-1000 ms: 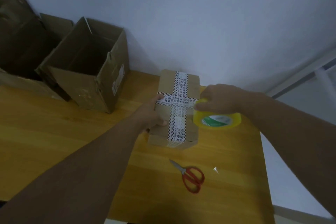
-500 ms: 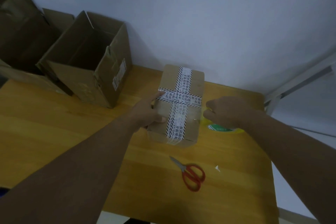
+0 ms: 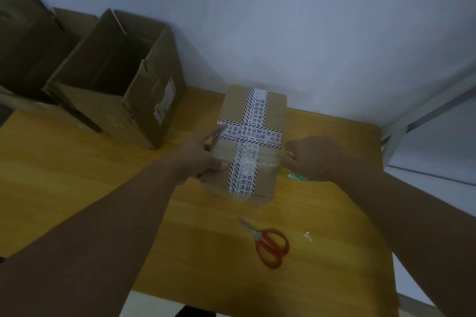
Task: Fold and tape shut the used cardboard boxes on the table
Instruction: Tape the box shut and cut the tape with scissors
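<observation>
Head-camera check, says my helper: where is the small box [image 3: 253, 144], and what are your hands doing?

Me: It lies on the wooden table [image 3: 77, 175], close to the wall [image 3: 283, 20]. My left hand [image 3: 203, 157] grips its left edge, thumb on top, forefinger straight. My right hand [image 3: 314, 159] is curled round the yellow tape roll [image 3: 296, 177] at the right edge, with clear tape [image 3: 268, 159] stretched across the lid.

Helper: Any advice?

Me: I'd hold the strip taut, draw it down the side, smooth it flat, then cut. The scissors [image 3: 257, 237] lie near me; open boxes [image 3: 144, 100] stand far left.
</observation>
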